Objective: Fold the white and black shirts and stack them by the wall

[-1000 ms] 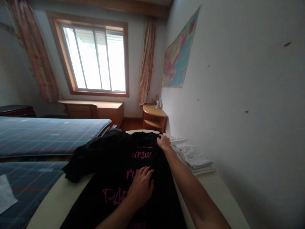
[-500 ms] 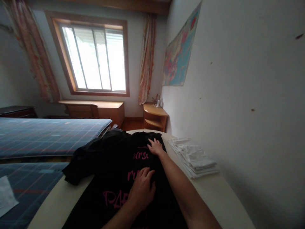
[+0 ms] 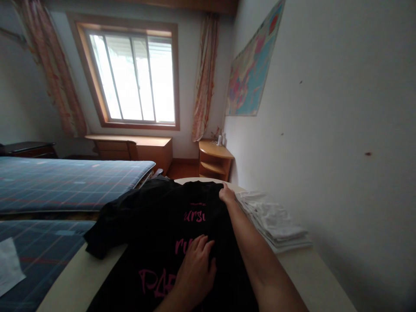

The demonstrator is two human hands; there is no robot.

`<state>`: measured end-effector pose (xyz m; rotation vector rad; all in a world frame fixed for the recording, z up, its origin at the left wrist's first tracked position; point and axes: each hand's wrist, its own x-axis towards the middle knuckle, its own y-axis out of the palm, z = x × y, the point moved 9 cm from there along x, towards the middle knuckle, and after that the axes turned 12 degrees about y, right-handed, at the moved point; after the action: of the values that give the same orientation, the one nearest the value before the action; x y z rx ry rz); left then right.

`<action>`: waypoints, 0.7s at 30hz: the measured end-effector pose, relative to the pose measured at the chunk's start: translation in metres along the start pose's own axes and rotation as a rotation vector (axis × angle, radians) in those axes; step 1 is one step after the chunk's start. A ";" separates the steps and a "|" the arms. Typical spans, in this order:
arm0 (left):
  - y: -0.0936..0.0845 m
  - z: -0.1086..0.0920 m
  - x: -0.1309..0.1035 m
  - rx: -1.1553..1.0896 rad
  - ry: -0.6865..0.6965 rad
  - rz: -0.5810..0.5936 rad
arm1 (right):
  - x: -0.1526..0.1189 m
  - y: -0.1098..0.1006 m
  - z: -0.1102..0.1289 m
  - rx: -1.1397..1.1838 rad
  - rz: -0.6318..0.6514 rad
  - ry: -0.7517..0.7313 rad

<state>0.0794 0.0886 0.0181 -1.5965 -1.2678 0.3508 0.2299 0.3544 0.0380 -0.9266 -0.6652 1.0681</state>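
Observation:
A black T-shirt (image 3: 152,225) with pink lettering lies spread over the pale round table (image 3: 69,277), one sleeve reaching out to the left. My left hand (image 3: 198,264) rests flat on the shirt's front across part of the lettering, fingers stretched forward. At the far right edge of the shirt, near its collar, my right hand (image 3: 227,193) has its fingers closed on the fabric. The fingertips there are partly hidden. Right of my right forearm sits a stack of folded white cloths (image 3: 276,221).
Mattresses in blue plaid (image 3: 74,182) stand close to the table's left side, with a sheet of paper (image 3: 9,264) on the nearer one. A white wall (image 3: 325,108) runs along the right. A wooden corner shelf (image 3: 216,149) and a desk (image 3: 152,145) stand beyond.
My right hand has moved right, from lying on the shirt with spread fingers to its far right edge, where it has closed on the fabric. My left hand stays almost in place.

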 end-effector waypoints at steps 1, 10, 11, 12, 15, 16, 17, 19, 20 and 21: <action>0.001 0.000 0.000 0.004 -0.001 0.006 | 0.006 0.002 0.000 -0.004 0.014 -0.009; -0.005 -0.006 0.001 0.043 0.010 0.010 | 0.035 0.009 0.027 -0.061 0.036 -0.120; -0.005 -0.005 0.001 0.044 0.007 0.011 | 0.033 0.013 0.029 -0.074 0.052 -0.129; -0.004 -0.004 0.001 0.045 0.005 0.010 | 0.031 0.017 0.030 -0.090 0.071 -0.134; -0.003 -0.002 0.000 0.052 0.005 0.009 | 0.021 0.031 0.033 -0.133 0.126 -0.157; -0.002 -0.002 0.000 0.055 0.006 0.007 | 0.017 0.036 0.034 -0.146 0.147 -0.168; -0.002 -0.002 0.000 0.057 0.006 0.005 | 0.013 0.041 0.036 -0.160 0.173 -0.180; -0.003 -0.001 0.000 0.064 0.001 0.000 | 0.005 0.050 0.040 -0.189 0.233 -0.212; -0.003 -0.001 0.001 0.069 -0.002 -0.002 | 0.000 0.054 0.043 -0.201 0.259 -0.233; -0.004 -0.001 0.001 0.076 -0.005 -0.002 | -0.005 0.057 0.045 -0.209 0.276 -0.257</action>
<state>0.0784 0.0885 0.0218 -1.5313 -1.2452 0.3975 0.1662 0.3745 0.0092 -1.0938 -0.8915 1.3976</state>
